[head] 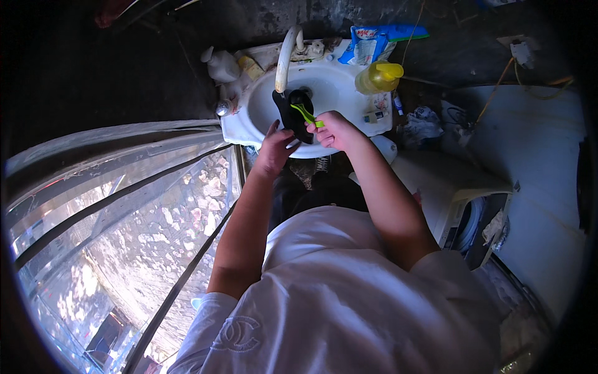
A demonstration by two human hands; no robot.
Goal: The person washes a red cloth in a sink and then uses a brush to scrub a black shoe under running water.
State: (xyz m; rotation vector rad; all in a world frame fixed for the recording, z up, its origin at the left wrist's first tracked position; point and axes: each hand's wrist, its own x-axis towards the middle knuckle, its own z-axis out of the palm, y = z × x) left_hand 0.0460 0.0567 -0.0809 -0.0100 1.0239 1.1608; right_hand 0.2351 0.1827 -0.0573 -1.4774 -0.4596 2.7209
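Before me is a white washbasin [266, 105] with a pale curved faucet [285, 61] reaching over its left part. A black item, perhaps a shoe or slipper [290, 117], leans inside the basin under the spout. My left hand [276, 148] is at the basin's front edge, against the lower left side of the black item, thumb and fingers around its edge. In my right hand [331, 130] is the handle of a lime-green brush [303, 112], whose head reaches over the dark opening of the black item; the bristles are hidden.
A white pump bottle [223, 65] and a yellow carton [251, 68] stand left on the basin rim. At right are a yellow bottle [373, 79] and a blue-and-white packet [366, 46]. A window [154, 224] lies left, a white appliance [458, 201] right.
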